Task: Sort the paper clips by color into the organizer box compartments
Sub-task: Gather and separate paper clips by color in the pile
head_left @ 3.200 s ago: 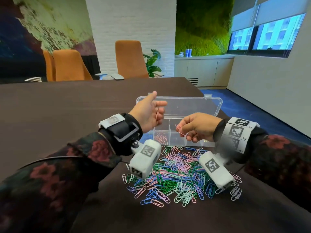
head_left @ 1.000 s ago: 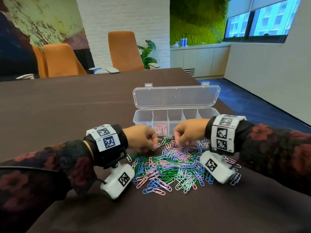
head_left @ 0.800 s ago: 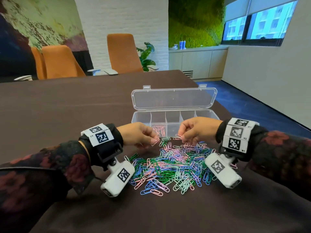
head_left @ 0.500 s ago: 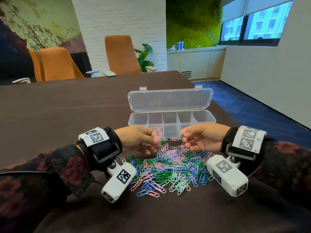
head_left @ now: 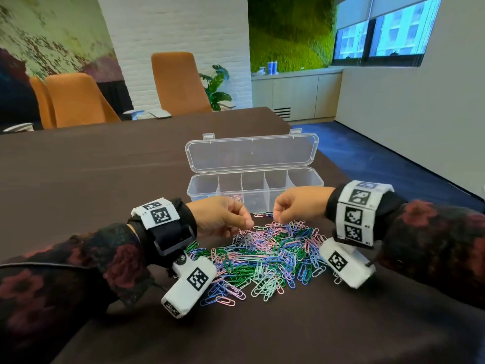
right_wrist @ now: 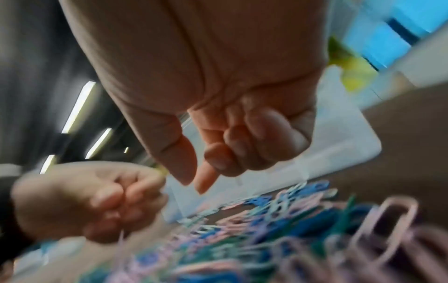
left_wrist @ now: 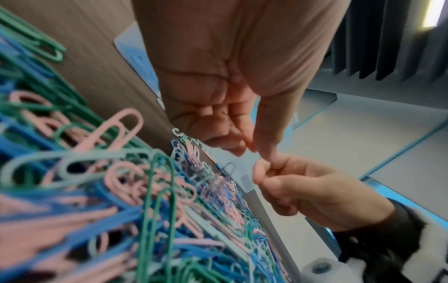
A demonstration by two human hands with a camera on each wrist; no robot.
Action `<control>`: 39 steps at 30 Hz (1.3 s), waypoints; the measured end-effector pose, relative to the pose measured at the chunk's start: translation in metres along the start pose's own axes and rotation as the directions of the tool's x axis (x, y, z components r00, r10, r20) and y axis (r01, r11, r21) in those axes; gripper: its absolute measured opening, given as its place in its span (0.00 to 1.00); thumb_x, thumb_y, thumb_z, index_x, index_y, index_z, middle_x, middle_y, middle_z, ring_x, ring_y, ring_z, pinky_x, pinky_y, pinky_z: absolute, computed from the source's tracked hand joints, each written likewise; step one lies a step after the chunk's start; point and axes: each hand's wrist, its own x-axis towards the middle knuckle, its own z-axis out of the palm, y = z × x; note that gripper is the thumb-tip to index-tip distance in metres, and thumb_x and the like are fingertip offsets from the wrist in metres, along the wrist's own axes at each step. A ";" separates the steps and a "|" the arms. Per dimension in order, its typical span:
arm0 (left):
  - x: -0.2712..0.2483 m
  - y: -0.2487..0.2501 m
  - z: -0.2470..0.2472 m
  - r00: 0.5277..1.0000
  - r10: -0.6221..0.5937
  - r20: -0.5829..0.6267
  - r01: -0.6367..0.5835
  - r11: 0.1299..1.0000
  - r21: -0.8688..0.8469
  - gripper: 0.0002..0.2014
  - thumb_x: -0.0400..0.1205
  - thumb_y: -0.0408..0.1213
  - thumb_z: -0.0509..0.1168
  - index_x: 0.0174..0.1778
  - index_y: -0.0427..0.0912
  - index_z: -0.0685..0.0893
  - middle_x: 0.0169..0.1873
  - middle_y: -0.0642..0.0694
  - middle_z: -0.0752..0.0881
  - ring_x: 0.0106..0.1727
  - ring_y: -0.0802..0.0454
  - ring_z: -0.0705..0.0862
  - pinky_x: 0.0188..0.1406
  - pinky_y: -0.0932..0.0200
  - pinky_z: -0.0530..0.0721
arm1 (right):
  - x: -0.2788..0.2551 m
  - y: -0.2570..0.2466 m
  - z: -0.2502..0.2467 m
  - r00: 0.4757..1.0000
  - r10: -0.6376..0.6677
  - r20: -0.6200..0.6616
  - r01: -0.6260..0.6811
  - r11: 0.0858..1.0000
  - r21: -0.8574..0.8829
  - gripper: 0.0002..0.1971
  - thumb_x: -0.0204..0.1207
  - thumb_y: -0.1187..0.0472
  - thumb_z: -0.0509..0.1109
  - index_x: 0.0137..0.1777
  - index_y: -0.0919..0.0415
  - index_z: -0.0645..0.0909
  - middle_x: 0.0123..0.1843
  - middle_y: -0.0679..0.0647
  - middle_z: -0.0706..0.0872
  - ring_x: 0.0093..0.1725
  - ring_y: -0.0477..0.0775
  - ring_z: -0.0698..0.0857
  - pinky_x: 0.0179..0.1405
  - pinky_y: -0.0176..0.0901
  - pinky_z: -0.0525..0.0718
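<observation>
A loose pile of pink, blue, green and pale paper clips (head_left: 262, 256) lies on the dark table in front of a clear organizer box (head_left: 202, 195) with its lid (head_left: 252, 153) open. Several pink clips (head_left: 235, 197) lie in the second compartment from the left. My left hand (head_left: 246, 222) hovers at the pile's far left edge, fingers curled, thumb and forefinger pinched (left_wrist: 254, 151); a thin pink clip sliver (right_wrist: 122, 236) hangs below it. My right hand (head_left: 278, 215) is at the pile's far edge, thumb and forefinger tips together (right_wrist: 197, 182) pointing down, with nothing seen between them.
The wrist cameras (head_left: 187, 287) (head_left: 343, 266) hang low over the pile's left and right sides. Orange chairs (head_left: 178, 82) stand behind the table's far edge. The table's right edge runs just beyond the box, above blue carpet (head_left: 367, 158).
Half a second ago both hands were lifted near each other, pinching clips. They have since dropped onto the pile's far edge, the right wrist turning palm down.
</observation>
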 end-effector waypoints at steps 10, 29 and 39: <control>0.002 0.010 -0.007 0.997 -0.048 -0.052 0.043 0.996 -0.080 0.14 0.83 0.20 0.52 0.41 0.38 0.80 0.27 0.48 0.82 0.23 0.60 0.77 0.21 0.70 0.77 | 0.026 -0.024 0.011 0.997 -0.047 0.064 0.075 0.835 -0.545 0.02 0.79 0.62 0.66 0.45 0.56 0.77 0.35 0.46 0.73 0.45 0.52 0.75 0.28 0.32 0.66; 0.033 0.031 0.024 0.990 0.111 -0.089 0.043 0.361 0.932 0.21 0.83 0.34 0.58 0.74 0.47 0.74 0.64 0.46 0.81 0.66 0.45 0.78 0.59 0.59 0.73 | -0.018 0.044 -0.004 1.000 0.026 0.006 -0.010 0.161 0.987 0.10 0.75 0.72 0.54 0.46 0.65 0.77 0.28 0.55 0.73 0.21 0.46 0.69 0.16 0.33 0.69; 0.023 0.032 0.027 0.999 0.030 -0.025 0.016 0.285 0.958 0.16 0.82 0.34 0.59 0.64 0.47 0.84 0.48 0.50 0.84 0.49 0.51 0.79 0.47 0.64 0.72 | -0.013 0.032 -0.003 0.994 -0.043 -0.103 0.085 0.893 0.442 0.08 0.79 0.69 0.64 0.42 0.57 0.79 0.27 0.47 0.72 0.18 0.39 0.68 0.17 0.29 0.64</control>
